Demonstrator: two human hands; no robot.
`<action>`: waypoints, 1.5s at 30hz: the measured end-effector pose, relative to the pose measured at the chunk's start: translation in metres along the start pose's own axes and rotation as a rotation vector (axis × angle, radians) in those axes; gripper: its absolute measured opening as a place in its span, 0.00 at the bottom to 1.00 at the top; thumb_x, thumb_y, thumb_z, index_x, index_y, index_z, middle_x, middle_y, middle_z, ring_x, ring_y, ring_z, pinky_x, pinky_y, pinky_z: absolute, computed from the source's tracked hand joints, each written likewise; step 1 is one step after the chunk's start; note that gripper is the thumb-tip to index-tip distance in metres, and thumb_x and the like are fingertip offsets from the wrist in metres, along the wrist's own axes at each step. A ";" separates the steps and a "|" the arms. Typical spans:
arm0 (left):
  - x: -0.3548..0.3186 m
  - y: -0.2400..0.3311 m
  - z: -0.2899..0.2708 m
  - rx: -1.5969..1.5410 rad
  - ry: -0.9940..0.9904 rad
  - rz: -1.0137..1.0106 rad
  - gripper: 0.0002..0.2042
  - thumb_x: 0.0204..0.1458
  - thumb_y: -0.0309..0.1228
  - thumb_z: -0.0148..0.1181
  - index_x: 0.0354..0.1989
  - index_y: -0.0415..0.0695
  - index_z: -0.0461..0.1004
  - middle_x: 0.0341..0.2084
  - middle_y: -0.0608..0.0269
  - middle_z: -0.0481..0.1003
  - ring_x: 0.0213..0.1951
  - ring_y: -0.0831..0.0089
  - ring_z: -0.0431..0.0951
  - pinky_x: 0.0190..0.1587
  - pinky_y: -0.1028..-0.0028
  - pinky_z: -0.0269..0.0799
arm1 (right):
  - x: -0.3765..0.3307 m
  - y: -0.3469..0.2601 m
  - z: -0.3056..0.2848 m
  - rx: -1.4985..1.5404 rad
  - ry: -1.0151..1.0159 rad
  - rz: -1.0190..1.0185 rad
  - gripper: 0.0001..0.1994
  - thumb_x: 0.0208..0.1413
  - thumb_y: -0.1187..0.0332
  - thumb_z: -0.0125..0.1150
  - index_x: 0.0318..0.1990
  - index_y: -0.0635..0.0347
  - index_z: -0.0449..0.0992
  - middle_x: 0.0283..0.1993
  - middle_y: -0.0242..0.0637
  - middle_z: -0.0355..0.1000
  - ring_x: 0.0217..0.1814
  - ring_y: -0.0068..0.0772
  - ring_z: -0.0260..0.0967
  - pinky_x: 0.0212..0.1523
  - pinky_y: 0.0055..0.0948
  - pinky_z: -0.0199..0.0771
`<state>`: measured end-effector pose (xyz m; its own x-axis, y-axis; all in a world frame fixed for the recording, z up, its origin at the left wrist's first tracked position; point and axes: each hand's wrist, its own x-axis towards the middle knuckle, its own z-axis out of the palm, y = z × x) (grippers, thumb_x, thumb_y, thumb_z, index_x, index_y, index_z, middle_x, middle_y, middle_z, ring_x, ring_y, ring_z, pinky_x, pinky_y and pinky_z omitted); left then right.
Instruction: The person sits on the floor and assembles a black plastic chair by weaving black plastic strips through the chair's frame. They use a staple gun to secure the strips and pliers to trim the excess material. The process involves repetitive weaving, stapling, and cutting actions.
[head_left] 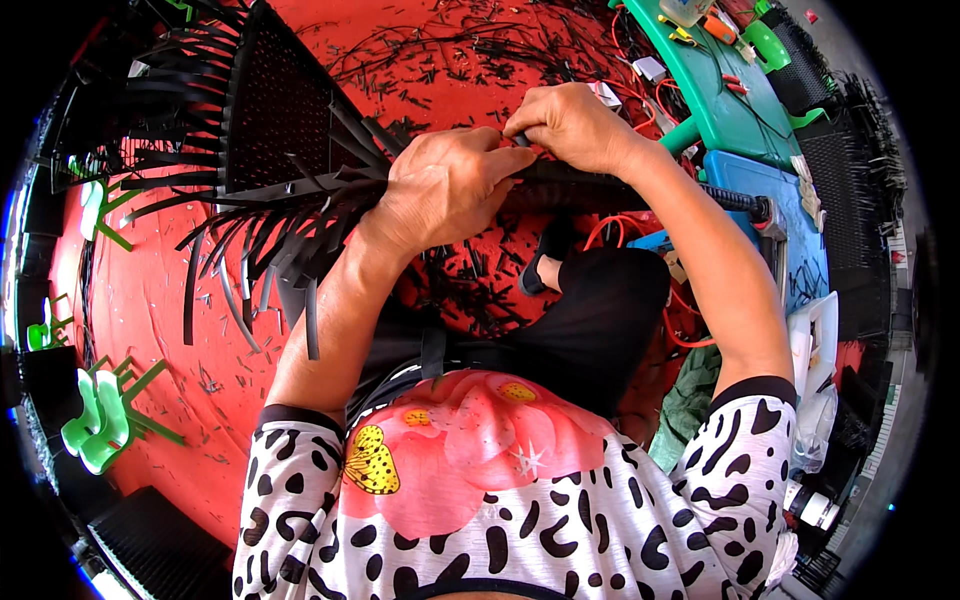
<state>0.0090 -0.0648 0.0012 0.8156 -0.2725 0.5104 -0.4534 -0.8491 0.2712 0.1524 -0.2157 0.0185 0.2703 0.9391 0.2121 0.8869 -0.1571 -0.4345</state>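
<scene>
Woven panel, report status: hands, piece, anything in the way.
Left hand gripping the black woven panel at its edge. Right hand pinching a black strip beside it. Loose strip ends hang below; cut scraps litter the red floor.

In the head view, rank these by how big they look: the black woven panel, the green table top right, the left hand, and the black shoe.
1. Black woven panel, largest.
2. Green table.
3. Left hand; it sits nearer the camera, so its rank against the table is unsure.
4. Black shoe, smallest, partly hidden.
</scene>
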 end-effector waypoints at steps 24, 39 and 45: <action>0.007 -0.005 -0.007 -0.058 -0.061 -0.012 0.18 0.39 0.23 0.60 0.43 0.45 0.75 0.24 0.60 0.70 0.28 0.58 0.74 0.29 0.64 0.70 | 0.009 0.021 0.004 0.766 -0.412 0.327 0.10 0.41 0.81 0.52 0.32 0.65 0.77 0.29 0.27 0.73 0.30 0.16 0.67 0.35 0.19 0.67; 0.013 -0.006 -0.009 -0.120 -0.112 -0.108 0.15 0.41 0.26 0.60 0.41 0.46 0.75 0.30 0.58 0.76 0.35 0.57 0.76 0.35 0.62 0.71 | -0.045 -0.049 0.031 -0.290 0.502 -0.192 0.15 0.35 0.70 0.69 0.33 0.56 0.73 0.41 0.37 0.66 0.45 0.40 0.67 0.45 0.37 0.68; 0.010 -0.005 -0.009 -0.156 -0.114 -0.131 0.14 0.41 0.26 0.61 0.39 0.44 0.76 0.31 0.58 0.76 0.36 0.56 0.76 0.36 0.62 0.72 | -0.046 -0.043 0.042 -0.387 0.623 -0.310 0.08 0.40 0.73 0.61 0.32 0.57 0.73 0.40 0.37 0.67 0.44 0.41 0.69 0.44 0.38 0.70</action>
<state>0.0160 -0.0594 0.0129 0.9023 -0.2216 0.3698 -0.3842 -0.8024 0.4566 0.0856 -0.2387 -0.0094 0.0486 0.6316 0.7738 0.9922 -0.1196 0.0353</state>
